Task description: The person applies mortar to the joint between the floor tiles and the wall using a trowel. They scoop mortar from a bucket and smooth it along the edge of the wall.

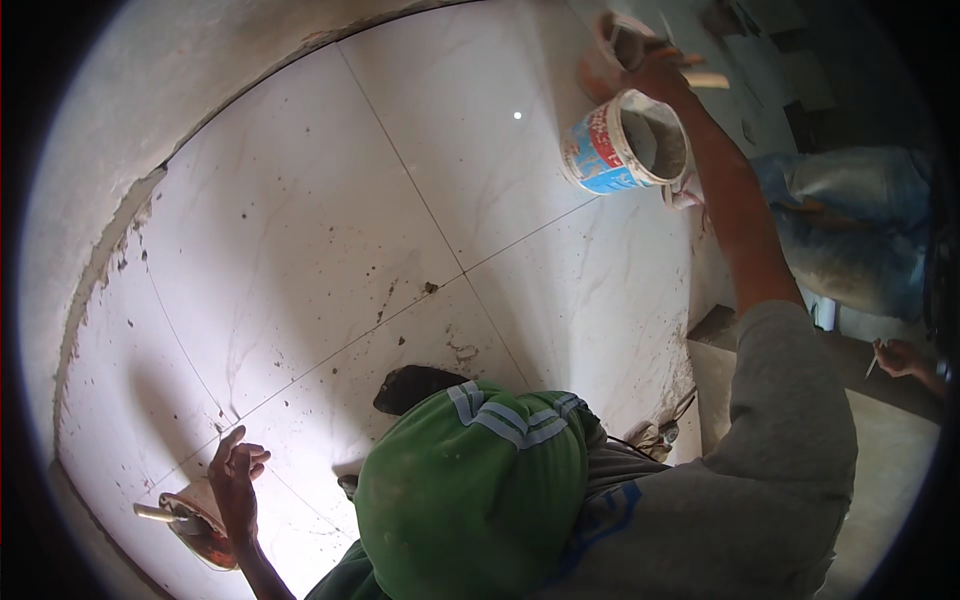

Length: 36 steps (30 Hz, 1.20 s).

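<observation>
The bucket [592,152] slants sideways, mouth rightward. Just beyond it reaches the right grip [660,78], hold unclear; well left, the left grip [236,478] hangs loose.

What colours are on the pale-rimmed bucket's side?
The bucket shows red and blue areas with whitish, dirty-looking patches, seen in the head view.

Glossy smooth tiles [300,210], crusted plastic bucket [598,150]

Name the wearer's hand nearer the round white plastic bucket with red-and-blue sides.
Right. The right hand is just past the white bucket; the left hand is far from it, at lower left beside a round reddish container.
</observation>
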Tool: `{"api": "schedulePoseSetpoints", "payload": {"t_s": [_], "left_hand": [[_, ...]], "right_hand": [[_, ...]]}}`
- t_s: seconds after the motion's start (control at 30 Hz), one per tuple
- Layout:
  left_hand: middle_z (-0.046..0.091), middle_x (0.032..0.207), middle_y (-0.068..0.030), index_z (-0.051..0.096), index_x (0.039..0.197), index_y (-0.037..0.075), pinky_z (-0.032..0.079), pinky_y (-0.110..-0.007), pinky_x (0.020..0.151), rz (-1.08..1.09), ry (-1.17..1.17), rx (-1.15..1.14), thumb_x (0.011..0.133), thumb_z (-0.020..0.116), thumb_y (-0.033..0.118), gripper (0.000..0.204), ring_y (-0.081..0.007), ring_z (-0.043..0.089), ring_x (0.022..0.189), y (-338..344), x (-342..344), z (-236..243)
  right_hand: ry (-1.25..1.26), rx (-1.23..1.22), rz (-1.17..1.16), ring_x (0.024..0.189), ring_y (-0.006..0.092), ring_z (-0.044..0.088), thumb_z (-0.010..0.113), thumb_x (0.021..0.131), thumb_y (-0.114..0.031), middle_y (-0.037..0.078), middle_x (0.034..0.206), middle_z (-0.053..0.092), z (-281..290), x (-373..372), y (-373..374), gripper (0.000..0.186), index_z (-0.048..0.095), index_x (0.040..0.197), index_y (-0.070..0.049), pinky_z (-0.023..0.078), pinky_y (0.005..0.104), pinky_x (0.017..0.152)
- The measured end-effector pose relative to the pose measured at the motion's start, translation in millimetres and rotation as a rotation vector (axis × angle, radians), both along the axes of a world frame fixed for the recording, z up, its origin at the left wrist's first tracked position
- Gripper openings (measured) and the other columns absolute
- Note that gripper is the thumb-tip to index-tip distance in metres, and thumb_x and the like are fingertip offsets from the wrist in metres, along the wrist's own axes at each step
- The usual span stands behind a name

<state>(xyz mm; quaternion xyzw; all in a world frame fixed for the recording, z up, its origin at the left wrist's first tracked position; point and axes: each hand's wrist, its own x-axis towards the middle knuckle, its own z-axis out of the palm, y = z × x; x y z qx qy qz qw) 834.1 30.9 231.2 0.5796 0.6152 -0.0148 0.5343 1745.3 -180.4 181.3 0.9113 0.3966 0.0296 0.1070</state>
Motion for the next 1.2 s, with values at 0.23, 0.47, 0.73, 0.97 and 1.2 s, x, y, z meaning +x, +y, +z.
{"api": "schedulePoseSetpoints", "payload": {"t_s": [0.23,0.47,0.73,0.97,1.2], "left_hand": [[0.073,0.095,-0.0086,0.059,0.142,-0.001,0.056,-0.039,0.088,0.07,0.022,-0.056,0.104,0.061,0.037,0.054,-0.0216,0.074,0.093,-17,-21,7],[0.073,0.094,-0.0066,0.061,0.142,0.002,0.056,-0.039,0.088,-0.005,-0.012,-0.053,0.104,0.064,0.04,0.054,-0.0212,0.073,0.092,14,5,-29],[0.073,0.097,-0.0084,0.061,0.142,0.001,0.057,-0.043,0.091,-0.107,-0.034,-0.058,0.104,0.06,0.034,0.05,-0.0243,0.074,0.096,28,26,-26],[0.073,0.098,-0.0097,0.061,0.143,0.001,0.057,-0.043,0.092,0.01,0.031,-0.017,0.104,0.059,0.034,0.05,-0.0242,0.074,0.097,6,-8,-9],[0.074,0.097,-0.008,0.063,0.141,0.001,0.058,-0.038,0.087,-0.057,-0.023,0.001,0.102,0.058,0.028,0.047,-0.0205,0.073,0.094,18,25,-17]], "right_hand": [[0.623,0.03,-0.702,0.104,0.0323,0.074,0.079,0.084,-0.041,0.017,0.11,0.077,13,-12,-19,0.057,0.073,0.121,0.003,0.058,0.0422,0.087],[0.599,0.599,-0.41,0.088,0.0168,0.071,0.077,0.09,-0.022,0.012,0.098,0.076,-37,65,-115,0.03,0.076,0.106,0.003,0.056,0.035,0.079],[0.628,0.427,-0.504,0.084,0.0145,0.067,0.079,0.09,-0.033,0.009,0.096,0.076,-23,47,-113,0.044,0.076,0.107,0.008,0.054,0.0372,0.075],[-0.162,0.305,-0.553,0.108,0.0462,0.073,0.063,0.092,-0.06,0.028,0.112,0.075,11,-142,-110,0.059,0.076,0.123,-0.012,0.058,0.0519,0.092],[0.209,0.611,-0.886,0.074,0.0232,0.077,0.067,0.094,-0.036,0.018,0.091,0.076,-43,-69,-179,0.04,0.073,0.096,0.003,0.054,0.0398,0.05]]}}
